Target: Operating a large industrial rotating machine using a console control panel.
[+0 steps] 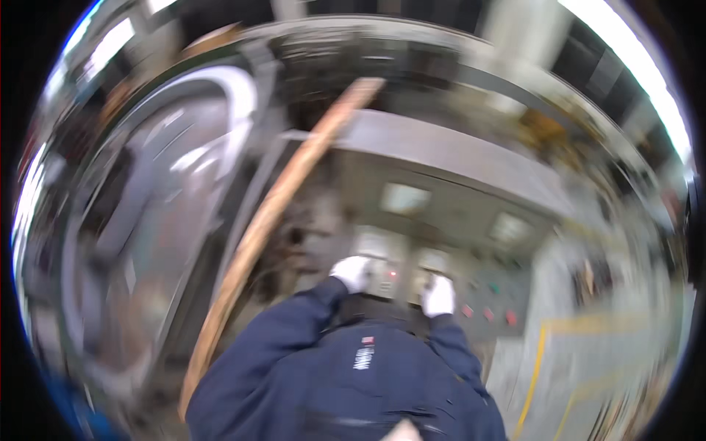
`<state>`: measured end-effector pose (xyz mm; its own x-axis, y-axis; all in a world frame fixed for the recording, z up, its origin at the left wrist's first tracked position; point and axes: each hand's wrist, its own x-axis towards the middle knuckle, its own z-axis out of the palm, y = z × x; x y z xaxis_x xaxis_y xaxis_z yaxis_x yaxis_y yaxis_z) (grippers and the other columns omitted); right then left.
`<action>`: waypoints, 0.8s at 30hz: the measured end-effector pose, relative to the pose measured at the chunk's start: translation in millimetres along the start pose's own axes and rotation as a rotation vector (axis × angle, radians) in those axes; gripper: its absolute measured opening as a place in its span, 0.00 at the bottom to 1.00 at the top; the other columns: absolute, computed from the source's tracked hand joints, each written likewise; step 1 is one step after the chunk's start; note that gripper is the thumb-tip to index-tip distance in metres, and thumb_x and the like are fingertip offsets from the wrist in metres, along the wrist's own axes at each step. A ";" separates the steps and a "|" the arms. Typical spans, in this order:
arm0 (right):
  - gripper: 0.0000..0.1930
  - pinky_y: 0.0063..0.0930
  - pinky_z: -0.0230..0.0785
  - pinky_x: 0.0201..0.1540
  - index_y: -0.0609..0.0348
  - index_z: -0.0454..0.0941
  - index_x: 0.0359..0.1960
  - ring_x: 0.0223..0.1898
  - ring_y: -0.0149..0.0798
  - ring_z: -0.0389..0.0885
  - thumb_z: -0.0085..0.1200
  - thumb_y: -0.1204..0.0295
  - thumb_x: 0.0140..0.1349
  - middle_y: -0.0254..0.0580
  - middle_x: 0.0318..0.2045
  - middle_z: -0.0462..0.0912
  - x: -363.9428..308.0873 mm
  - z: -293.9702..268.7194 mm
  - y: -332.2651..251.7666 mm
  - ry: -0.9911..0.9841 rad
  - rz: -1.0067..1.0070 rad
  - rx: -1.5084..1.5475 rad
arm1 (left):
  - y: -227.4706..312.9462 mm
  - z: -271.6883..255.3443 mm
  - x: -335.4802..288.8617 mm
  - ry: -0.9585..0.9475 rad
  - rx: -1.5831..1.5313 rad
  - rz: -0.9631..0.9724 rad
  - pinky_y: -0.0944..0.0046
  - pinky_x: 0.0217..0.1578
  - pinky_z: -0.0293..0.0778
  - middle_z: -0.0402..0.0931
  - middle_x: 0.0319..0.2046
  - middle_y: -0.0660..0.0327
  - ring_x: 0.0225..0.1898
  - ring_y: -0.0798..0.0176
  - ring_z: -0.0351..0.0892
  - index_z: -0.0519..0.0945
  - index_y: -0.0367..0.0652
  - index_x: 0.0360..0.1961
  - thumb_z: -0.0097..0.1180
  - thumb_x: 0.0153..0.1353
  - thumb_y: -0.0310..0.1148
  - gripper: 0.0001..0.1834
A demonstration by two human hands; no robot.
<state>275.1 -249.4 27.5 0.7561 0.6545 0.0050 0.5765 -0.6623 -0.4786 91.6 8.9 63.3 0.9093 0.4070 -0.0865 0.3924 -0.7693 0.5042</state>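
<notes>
Both my hands wear white gloves and are up at a grey-green control cabinet (471, 220). My left hand (352, 273) is at the left edge of a pale control module (384, 279) with a small red light. Its fingers are smeared by motion. Close to a second pale module (433, 260) is my right hand (440, 295), with a small dark part beside its fingertips. Blur hides whether either hand grips anything. Dark blue sleeves cover both my arms.
A long wooden plank (272, 198) slants along the cabinet's left side. Farther left stands a big machine with a pale curved rim (239, 95). Red buttons (511, 317) and green ones sit on the cabinet's right part. Yellow lines (540, 367) mark the floor at right.
</notes>
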 end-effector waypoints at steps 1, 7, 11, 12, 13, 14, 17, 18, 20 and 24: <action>0.11 0.58 0.74 0.50 0.61 0.80 0.43 0.46 0.66 0.80 0.58 0.70 0.61 0.62 0.41 0.82 -0.7 17.1 9.7 0.166 -0.086 -0.006 | 5.8 -10.0 0.0 -0.125 -0.008 -0.078 0.41 0.46 0.82 0.88 0.40 0.43 0.44 0.38 0.88 0.89 0.43 0.41 0.63 0.61 0.38 0.13; 0.10 0.55 0.78 0.50 0.59 0.77 0.46 0.47 0.57 0.85 0.51 0.68 0.70 0.56 0.45 0.80 3.7 14.4 -9.7 0.020 0.067 -0.045 | -19.8 23.8 0.7 0.139 0.084 0.034 0.44 0.42 0.81 0.85 0.34 0.48 0.39 0.40 0.86 0.83 0.42 0.35 0.67 0.61 0.43 0.15; 0.10 0.54 0.79 0.49 0.58 0.78 0.47 0.46 0.56 0.85 0.53 0.68 0.69 0.54 0.46 0.80 -6.9 5.5 -10.7 0.106 0.090 -0.038 | -6.9 20.8 3.3 0.132 0.075 0.036 0.44 0.42 0.80 0.84 0.33 0.47 0.39 0.40 0.86 0.81 0.42 0.33 0.68 0.60 0.44 0.16; 0.10 0.54 0.79 0.49 0.58 0.78 0.47 0.46 0.56 0.85 0.53 0.68 0.69 0.54 0.46 0.80 -7.9 5.1 -9.8 0.107 0.088 -0.041 | -6.6 21.6 3.6 0.130 0.081 0.035 0.44 0.42 0.80 0.84 0.34 0.47 0.39 0.40 0.86 0.81 0.42 0.34 0.69 0.60 0.44 0.16; 0.10 0.54 0.79 0.49 0.58 0.78 0.47 0.46 0.57 0.85 0.53 0.68 0.69 0.54 0.46 0.80 -7.9 4.8 -9.0 0.108 0.083 -0.044 | -6.8 21.8 5.0 0.130 0.088 0.031 0.44 0.42 0.80 0.85 0.34 0.47 0.39 0.40 0.86 0.81 0.42 0.34 0.69 0.60 0.44 0.16; 0.10 0.54 0.79 0.49 0.58 0.78 0.47 0.46 0.57 0.85 0.53 0.68 0.69 0.54 0.46 0.80 -8.1 5.4 -11.1 0.107 0.082 -0.044 | -8.4 20.1 3.5 0.119 0.085 0.027 0.45 0.43 0.81 0.85 0.35 0.47 0.40 0.41 0.86 0.82 0.41 0.35 0.69 0.60 0.45 0.17; 0.11 0.53 0.78 0.50 0.58 0.78 0.48 0.47 0.57 0.85 0.53 0.68 0.69 0.54 0.46 0.80 -7.8 5.7 -15.2 0.095 0.079 -0.042 | -12.6 19.8 1.1 0.103 0.082 0.000 0.45 0.43 0.81 0.85 0.35 0.47 0.40 0.41 0.87 0.83 0.41 0.37 0.70 0.60 0.45 0.17; 0.11 0.53 0.78 0.50 0.58 0.78 0.48 0.47 0.57 0.85 0.53 0.68 0.69 0.54 0.46 0.80 -8.1 4.8 -15.1 0.085 0.082 -0.039 | -12.1 19.4 0.9 0.102 0.082 0.000 0.45 0.43 0.81 0.85 0.35 0.47 0.40 0.41 0.87 0.83 0.41 0.37 0.70 0.60 0.45 0.18; 0.11 0.53 0.78 0.50 0.58 0.77 0.48 0.47 0.57 0.85 0.54 0.68 0.69 0.54 0.46 0.80 -8.3 3.6 -15.1 0.079 0.085 -0.039 | -10.1 18.1 -1.0 0.102 0.082 -0.003 0.45 0.43 0.81 0.85 0.35 0.47 0.40 0.41 0.87 0.84 0.41 0.38 0.70 0.60 0.46 0.18; 0.10 0.54 0.79 0.49 0.58 0.77 0.48 0.46 0.57 0.86 0.54 0.68 0.68 0.55 0.46 0.80 -7.5 5.1 -7.7 0.091 0.082 -0.039 | -2.9 18.6 1.2 0.111 0.079 0.020 0.45 0.44 0.81 0.85 0.35 0.48 0.41 0.41 0.87 0.84 0.42 0.37 0.70 0.61 0.45 0.17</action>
<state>263.4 -247.3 26.6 0.8252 0.5629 0.0478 0.5218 -0.7270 -0.4463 94.1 2.5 45.8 0.8977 0.4401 0.0206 0.3884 -0.8124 0.4349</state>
